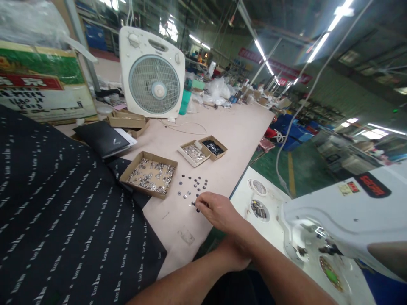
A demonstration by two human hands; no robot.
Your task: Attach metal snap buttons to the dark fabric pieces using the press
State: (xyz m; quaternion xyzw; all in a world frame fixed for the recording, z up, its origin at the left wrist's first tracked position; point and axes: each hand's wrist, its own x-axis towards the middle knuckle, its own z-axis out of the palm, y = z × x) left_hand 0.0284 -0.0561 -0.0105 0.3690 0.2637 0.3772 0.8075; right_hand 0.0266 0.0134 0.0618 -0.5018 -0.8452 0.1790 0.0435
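My right hand (219, 208) is over the table edge, thumb and fingers pinched together at a cluster of small round metal discs (197, 183). Whatever is between the fingertips is too small to make out. Beneath the right wrist lies my left hand (238, 256), its fingers hidden from view. Left of the loose discs sits an open cardboard box (149, 157) holding many small silver metal pieces (155, 182). Two smaller boxes stand beyond, one with silver pieces (194, 153), the other with black pieces (213, 147).
Dark printed cloth (79, 220) covers the table's left side, with a black folder (103, 139) behind it. A white box fan (127, 72) stands at the back. To the right is a white sewing machine (337, 203) on its own tabletop (270, 188).
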